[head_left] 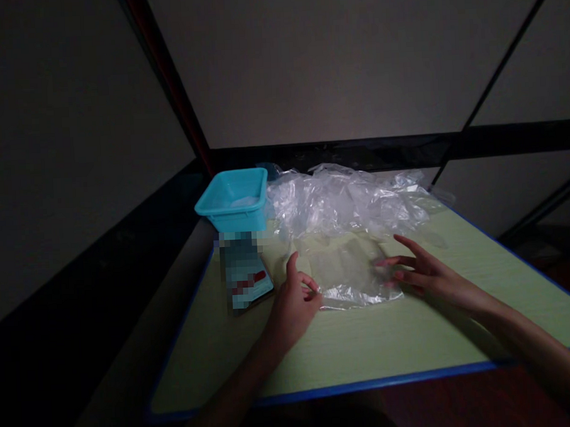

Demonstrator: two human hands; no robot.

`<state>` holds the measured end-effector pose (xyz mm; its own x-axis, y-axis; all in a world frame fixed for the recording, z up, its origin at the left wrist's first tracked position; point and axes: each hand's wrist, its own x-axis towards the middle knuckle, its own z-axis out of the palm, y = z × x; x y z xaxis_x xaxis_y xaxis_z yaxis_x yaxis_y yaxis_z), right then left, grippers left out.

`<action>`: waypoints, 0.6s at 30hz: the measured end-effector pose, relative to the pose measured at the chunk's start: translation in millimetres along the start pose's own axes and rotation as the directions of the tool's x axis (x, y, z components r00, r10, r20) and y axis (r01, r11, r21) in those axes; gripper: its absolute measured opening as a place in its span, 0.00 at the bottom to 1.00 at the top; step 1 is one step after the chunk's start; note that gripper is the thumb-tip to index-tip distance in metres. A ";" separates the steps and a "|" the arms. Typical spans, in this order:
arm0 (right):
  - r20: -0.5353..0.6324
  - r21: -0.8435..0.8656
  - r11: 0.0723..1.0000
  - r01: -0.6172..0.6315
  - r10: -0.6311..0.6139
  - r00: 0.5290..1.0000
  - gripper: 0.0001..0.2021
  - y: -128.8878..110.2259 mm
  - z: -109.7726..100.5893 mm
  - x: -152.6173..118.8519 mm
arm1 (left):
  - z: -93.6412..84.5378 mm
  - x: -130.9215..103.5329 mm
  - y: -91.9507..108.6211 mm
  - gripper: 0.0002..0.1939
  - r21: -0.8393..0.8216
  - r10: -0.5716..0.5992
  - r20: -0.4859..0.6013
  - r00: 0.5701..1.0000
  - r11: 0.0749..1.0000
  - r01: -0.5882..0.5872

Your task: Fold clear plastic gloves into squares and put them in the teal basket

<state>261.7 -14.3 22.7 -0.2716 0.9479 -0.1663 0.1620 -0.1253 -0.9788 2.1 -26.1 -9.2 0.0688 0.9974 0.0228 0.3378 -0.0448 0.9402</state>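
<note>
A clear plastic bag (pixel 347 270) lies flat on the table between my hands, its near edge creased and shiny. My left hand (pixel 296 304) is at the bag's near left corner. One of its fingers points up, while the others curl in toward the thumb at the bag's edge. Over the bag's right side, my right hand (pixel 424 273) is open with its fingers spread, the fingertips blurred by motion. Behind the flat bag is a heap of crumpled clear plastic bags (pixel 341 198).
A turquoise plastic basket (pixel 235 219) stands at the back left with something pale inside. In front of it lies a phone (pixel 250 287), partly pixelated. The pale green table (pixel 367 355) has a blue edge; dark-framed panels (pixel 330 67) rise behind it.
</note>
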 end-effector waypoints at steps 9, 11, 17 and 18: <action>0.087 0.082 0.991 0.107 -0.115 0.990 0.42 8.2 -2.7 -15.6 | 1.3 0.2 -2.4 0.39 -0.029 -0.004 -0.002 1.000 1.000 0.004; 0.105 0.113 0.988 0.101 -0.113 0.988 0.41 8.7 -2.9 -17.3 | 1.0 0.4 -3.2 0.39 -0.030 -0.004 -0.006 1.000 1.000 0.004; 0.197 0.122 0.990 0.072 -0.096 0.976 0.42 8.2 -2.9 -18.0 | 0.5 -0.2 -1.9 0.38 -0.037 -0.005 -0.013 1.000 0.999 0.004; 0.225 0.132 0.990 0.048 -0.077 0.971 0.41 8.6 -3.4 -17.0 | 0.6 -0.3 -1.4 0.38 -0.038 -0.006 -0.013 1.000 0.999 0.006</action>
<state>270.9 -30.6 17.5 -0.4899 0.8644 -0.1128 0.0224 -0.1169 -0.9929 2.1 -26.4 -10.8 0.0544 0.9983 0.0215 0.3025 -0.0370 0.9524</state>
